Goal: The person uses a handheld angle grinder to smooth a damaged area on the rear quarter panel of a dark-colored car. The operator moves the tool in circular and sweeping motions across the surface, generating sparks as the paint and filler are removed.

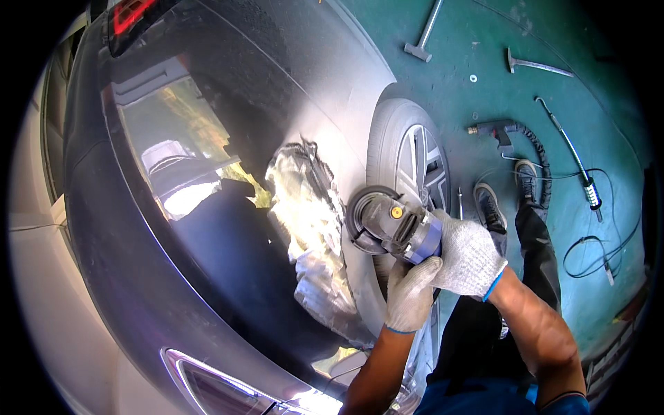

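An angle grinder (394, 225) with a blue and black body is held between my two gloved hands, its round disc at the edge of the car's wheel arch. My left hand (409, 296), in a pale knitted glove, grips the grinder from below. Around the rear of its body wraps my right hand (470, 257), in a speckled glove with a blue cuff. Just left of the disc lies a rough, crumpled bare-metal patch (311, 235) on the dark car panel (270, 277). Whether the disc touches the metal, I cannot tell.
The car's wheel (418, 155) stands behind the grinder. On the green floor lie a hammer (418, 52), another hammer (539, 66), a hooked rod with a handle (570, 149), a gun-like tool with a ribbed hose (501, 131) and looping cables (612, 252). My shoes (491, 207) are beside the hose.
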`<state>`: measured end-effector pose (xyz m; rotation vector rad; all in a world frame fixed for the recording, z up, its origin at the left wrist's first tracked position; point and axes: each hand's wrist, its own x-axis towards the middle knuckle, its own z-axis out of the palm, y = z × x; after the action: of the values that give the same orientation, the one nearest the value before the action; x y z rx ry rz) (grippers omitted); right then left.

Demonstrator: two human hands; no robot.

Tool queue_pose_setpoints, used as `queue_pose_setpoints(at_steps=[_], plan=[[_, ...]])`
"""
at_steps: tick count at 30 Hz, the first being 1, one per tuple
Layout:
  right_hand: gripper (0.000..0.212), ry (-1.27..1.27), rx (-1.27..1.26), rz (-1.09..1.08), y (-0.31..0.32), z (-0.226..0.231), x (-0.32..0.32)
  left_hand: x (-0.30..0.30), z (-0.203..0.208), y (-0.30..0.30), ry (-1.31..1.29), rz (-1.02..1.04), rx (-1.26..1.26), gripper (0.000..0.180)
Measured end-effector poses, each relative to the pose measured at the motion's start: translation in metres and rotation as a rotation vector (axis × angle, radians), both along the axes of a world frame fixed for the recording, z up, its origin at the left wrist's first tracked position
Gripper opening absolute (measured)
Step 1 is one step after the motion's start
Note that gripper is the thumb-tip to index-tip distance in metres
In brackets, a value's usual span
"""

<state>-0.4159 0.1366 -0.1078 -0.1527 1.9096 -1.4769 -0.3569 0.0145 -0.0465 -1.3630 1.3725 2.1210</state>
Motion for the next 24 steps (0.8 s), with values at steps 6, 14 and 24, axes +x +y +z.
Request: queue_pose_setpoints(at_steps=[6,14,24], plan=[[0.065,0.035,-0.002,0.004,-0.004,-0.013,-0.001,-0.017,-0.001,-0.001,-0.064,-0.032,-0.023,0.055],[0.06,-0.017,0.006,-0.024,-0.005,-0.005,0.005,0.0,-0.003,-0.006,-0.035,-0.033,-0.019,0.058],[0.06,0.123,0.052,-0.087,-0.005,0.015,0.011,0.023,-0.007,-0.022,0.05,0.035,0.212,0.077]])
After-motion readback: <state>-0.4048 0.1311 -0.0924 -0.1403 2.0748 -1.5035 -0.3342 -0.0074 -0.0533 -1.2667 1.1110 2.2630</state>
